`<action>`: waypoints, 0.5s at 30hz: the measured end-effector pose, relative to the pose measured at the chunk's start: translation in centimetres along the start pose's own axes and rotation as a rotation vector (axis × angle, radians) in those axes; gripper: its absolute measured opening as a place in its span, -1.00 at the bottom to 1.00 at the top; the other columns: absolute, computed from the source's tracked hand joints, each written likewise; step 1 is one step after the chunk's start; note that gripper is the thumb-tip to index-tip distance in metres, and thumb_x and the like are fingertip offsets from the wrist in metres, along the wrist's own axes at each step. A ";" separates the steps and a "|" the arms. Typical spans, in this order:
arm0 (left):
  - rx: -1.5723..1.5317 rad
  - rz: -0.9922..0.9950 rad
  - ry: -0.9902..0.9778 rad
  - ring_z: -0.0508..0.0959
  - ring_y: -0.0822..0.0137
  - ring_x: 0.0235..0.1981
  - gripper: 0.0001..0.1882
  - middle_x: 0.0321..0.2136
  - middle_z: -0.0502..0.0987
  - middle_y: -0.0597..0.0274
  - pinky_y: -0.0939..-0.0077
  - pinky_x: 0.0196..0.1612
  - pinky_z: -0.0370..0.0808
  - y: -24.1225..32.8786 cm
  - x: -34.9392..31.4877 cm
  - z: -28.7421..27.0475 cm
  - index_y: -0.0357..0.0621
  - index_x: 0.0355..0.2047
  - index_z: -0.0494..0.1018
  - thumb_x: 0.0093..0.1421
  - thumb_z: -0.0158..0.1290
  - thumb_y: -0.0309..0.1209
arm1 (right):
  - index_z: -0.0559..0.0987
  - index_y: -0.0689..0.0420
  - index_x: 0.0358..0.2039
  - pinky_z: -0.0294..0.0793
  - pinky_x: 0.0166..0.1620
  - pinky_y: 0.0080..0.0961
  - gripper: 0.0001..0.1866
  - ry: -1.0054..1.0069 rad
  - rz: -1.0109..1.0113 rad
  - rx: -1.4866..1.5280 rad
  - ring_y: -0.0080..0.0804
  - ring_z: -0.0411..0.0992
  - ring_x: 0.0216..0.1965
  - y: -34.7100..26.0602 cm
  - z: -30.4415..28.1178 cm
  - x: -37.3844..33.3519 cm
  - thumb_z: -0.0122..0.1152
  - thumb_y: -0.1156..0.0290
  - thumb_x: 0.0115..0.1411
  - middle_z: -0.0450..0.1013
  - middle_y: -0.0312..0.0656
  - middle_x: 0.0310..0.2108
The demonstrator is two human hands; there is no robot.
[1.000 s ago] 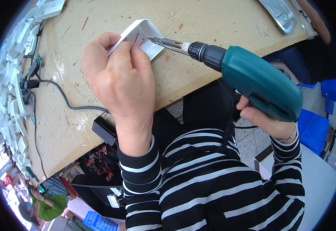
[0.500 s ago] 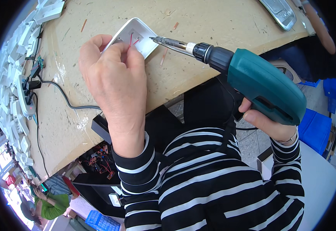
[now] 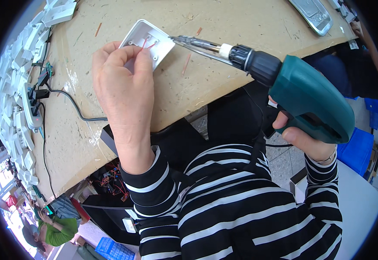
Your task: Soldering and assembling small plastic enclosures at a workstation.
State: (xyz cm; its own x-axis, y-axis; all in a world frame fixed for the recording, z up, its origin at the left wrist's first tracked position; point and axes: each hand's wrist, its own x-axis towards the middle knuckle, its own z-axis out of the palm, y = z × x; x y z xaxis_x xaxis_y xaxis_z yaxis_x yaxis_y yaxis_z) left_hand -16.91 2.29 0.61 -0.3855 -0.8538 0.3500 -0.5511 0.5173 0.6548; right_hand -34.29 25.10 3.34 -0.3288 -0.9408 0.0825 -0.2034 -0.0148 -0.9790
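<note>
My left hand (image 3: 124,82) is closed at the near left side of a small white plastic housing (image 3: 164,48). Its thumb and fingertips pinch a red wire (image 3: 144,43) that rises from the inside floor. A second short red wire (image 3: 151,46) stands beside it. My right hand (image 3: 304,138) grips the green handle of a soldering gun (image 3: 310,93), a finger at its trigger. The gun's metal tip points left and ends at the housing's right rim; whether it touches cannot be made out. The left fingertips cover part of the housing.
White plastic housings (image 3: 17,104) are heaped along the table's left edge, next to a power strip (image 3: 32,106) with a black cable. A metal tray (image 3: 314,17) lies at the far right. Below the table edge, a black box (image 3: 111,212) stands near loose wired parts (image 3: 111,184).
The soldering gun has moved a little right and its tip has drawn from inside the housing to the rim. My left hand and the housing have shifted slightly left.
</note>
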 end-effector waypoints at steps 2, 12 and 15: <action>0.027 0.071 0.011 0.50 0.08 -0.17 -0.81 -0.20 0.47 -0.07 0.31 -0.08 0.44 -0.1 -0.4 -0.1 -0.38 -0.41 0.57 0.09 0.15 -0.43 | 0.45 0.28 0.03 0.56 -0.25 -0.58 -0.48 -0.001 -0.038 0.025 -0.46 0.54 -0.32 -0.1 0.0 -0.1 0.38 0.62 0.02 0.55 -0.12 -0.30; -0.042 0.234 0.163 0.45 -0.05 -0.14 -0.77 -0.16 0.42 -0.13 0.23 -0.12 0.44 -0.5 -2.5 -3.1 -0.29 -0.39 0.49 -0.12 0.21 -0.56 | 0.23 0.34 0.21 0.58 -0.25 -0.55 -0.23 0.283 0.012 0.260 -0.38 0.55 -0.32 0.3 0.5 -2.2 0.35 0.39 0.02 0.42 0.14 0.00; -0.806 -0.441 0.242 0.50 0.16 -0.12 -0.73 -0.10 0.45 -0.02 0.27 -0.14 0.51 -1.6 -3.7 -9.2 -0.20 -0.25 0.48 0.01 0.21 -0.51 | 0.25 0.33 0.19 0.57 -0.28 -0.57 -0.24 0.283 -0.021 0.235 -0.41 0.54 -0.34 0.5 0.3 -2.8 0.35 0.36 0.02 0.43 0.12 -0.01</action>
State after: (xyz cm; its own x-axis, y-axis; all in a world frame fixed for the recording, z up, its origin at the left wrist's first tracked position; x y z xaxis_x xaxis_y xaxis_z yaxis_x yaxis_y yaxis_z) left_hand -7.81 4.11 4.39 -0.0511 -0.9982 0.0307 0.1011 0.0254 0.9946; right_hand -33.17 27.59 2.55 -0.5756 -0.8090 0.1191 -0.0062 -0.1413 -0.9899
